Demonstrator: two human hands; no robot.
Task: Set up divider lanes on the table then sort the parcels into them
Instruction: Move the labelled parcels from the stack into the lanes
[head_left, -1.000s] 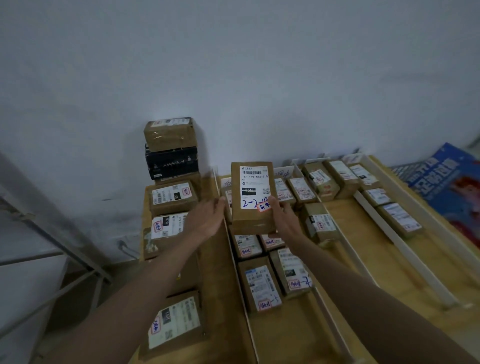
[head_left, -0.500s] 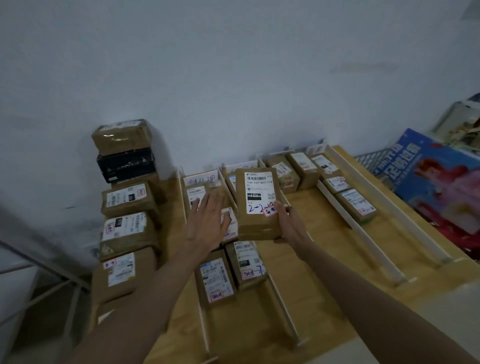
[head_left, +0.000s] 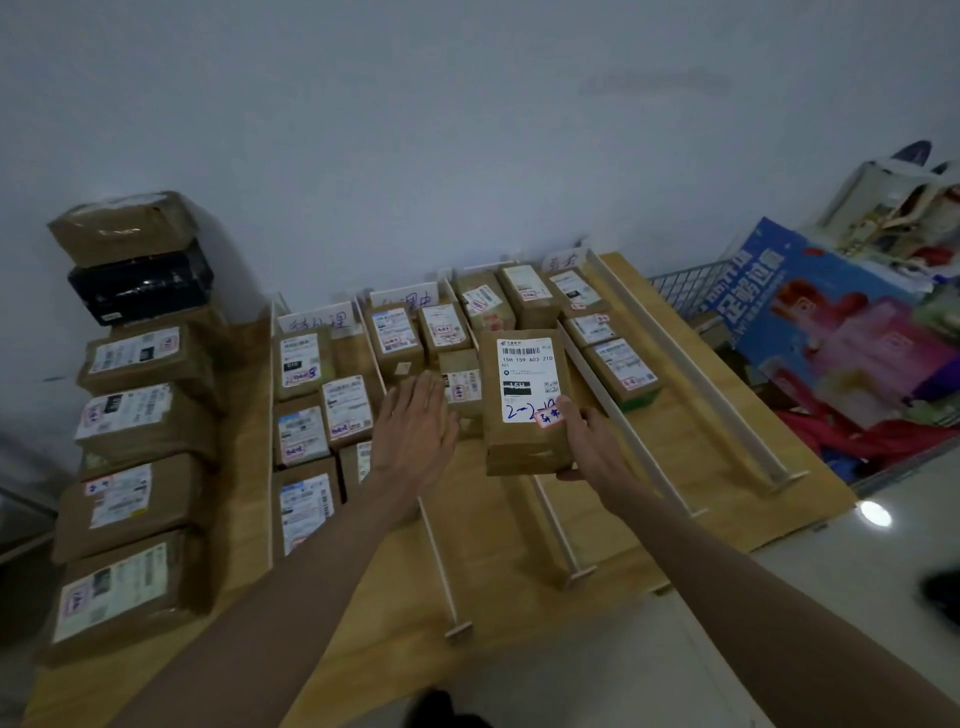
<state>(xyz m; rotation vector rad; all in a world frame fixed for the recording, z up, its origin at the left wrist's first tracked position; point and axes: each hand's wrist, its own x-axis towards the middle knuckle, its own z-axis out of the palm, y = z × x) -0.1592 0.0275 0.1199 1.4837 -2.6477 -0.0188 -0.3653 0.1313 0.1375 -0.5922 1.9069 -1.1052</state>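
The right hand (head_left: 584, 441) grips the parcel (head_left: 524, 400) by one corner — left hand (head_left: 415, 431) flat, empty — so it could tip, seemingly over a divider (head_left: 550, 519).

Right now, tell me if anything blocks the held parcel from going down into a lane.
The right hand holds the parcel over bare wood at a lane's near end. Nothing visible blocks that; the open left hand hovers alongside, clear.
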